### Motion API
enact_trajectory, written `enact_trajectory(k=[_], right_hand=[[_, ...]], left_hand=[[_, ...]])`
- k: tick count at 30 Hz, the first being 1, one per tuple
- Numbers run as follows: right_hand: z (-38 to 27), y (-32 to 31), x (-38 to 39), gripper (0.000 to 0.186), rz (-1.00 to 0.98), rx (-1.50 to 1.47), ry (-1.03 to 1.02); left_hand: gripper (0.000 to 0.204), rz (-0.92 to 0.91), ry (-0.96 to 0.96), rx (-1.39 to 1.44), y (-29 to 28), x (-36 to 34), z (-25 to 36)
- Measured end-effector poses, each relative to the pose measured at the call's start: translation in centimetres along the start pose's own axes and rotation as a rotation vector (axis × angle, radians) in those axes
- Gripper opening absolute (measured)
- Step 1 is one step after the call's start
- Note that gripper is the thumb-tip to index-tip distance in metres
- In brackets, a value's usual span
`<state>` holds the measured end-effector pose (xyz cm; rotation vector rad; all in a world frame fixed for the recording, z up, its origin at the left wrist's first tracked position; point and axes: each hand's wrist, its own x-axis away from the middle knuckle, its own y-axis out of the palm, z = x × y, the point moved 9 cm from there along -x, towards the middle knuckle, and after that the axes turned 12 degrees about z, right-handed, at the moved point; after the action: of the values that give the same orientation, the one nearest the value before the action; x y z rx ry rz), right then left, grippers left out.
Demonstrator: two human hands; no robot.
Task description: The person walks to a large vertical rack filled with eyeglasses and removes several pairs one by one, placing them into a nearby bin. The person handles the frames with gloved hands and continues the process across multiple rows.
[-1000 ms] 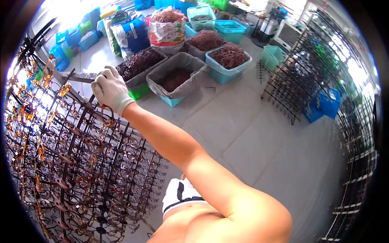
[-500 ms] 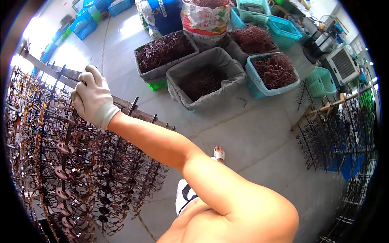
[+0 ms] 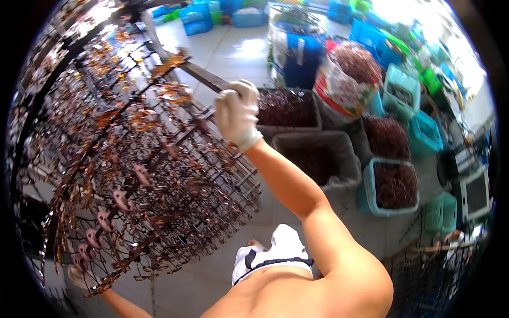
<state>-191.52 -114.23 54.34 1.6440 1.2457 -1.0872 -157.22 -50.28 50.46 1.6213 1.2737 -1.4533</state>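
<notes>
My right hand (image 3: pixel 237 114), in a white glove, is curled over the metal bar (image 3: pixel 203 76) at the top of a rack. From this rack hang rods densely loaded with small amber, brown and dark looped pieces (image 3: pixel 132 212), resembling spectacle frames, with pinkish tabs (image 3: pixel 122 200) along one rod. Down at the lower left, my left hand (image 3: pixel 79 275), also gloved, is mostly behind the hanging pieces, so its fingers and anything they hold are hidden.
Tubs of reddish-brown tangled pieces (image 3: pixel 393 183), a grey-lined bin (image 3: pixel 342 159), a white sack (image 3: pixel 343 100) and a blue sack (image 3: pixel 298 66) stand on the floor beyond. More hanging racks (image 3: pixel 424 273) and a white boxy appliance (image 3: pixel 474 193) are at the right.
My view has swung leftward, so the bins sit further right. My left hand and forearm have come into view at the lower left. My right hand stays at the rack's top bar.
</notes>
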Motion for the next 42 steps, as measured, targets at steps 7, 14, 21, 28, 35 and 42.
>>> enact_trajectory(k=[7, 14, 21, 28, 35, 42], right_hand=[[1.7, 2.1, -1.8, 0.005, 0.143, 0.017, -0.039], [1.4, 5.4, -3.0, 0.008, -0.078, -0.033, 0.053], [-0.3, 5.9, -5.6, 0.008, -0.498, -0.289, 0.126], [-1.9, -0.2, -20.1, 0.037, -0.277, -0.82, 0.424], [-8.6, 7.6, -23.3, 0.033, -0.252, -0.78, 0.042], [-12.8, 2.6, -23.7, 0.025, -0.132, -1.272, 0.076]], left_hand=[[0.023, -0.116, -0.144, -0.04, -2.7, -1.4, 1.1], [0.018, -0.059, 0.007, -0.069, -8.8, -7.3, 8.1], [0.026, 0.353, -1.094, 0.664, -21.4, -12.1, -0.8], [0.033, 0.102, -1.096, 1.268, -20.0, -29.6, 7.3], [0.025, 0.287, -1.114, 1.376, -16.9, -30.4, 5.1], [0.033, 0.385, -1.089, 1.597, -17.2, -28.6, 7.4]])
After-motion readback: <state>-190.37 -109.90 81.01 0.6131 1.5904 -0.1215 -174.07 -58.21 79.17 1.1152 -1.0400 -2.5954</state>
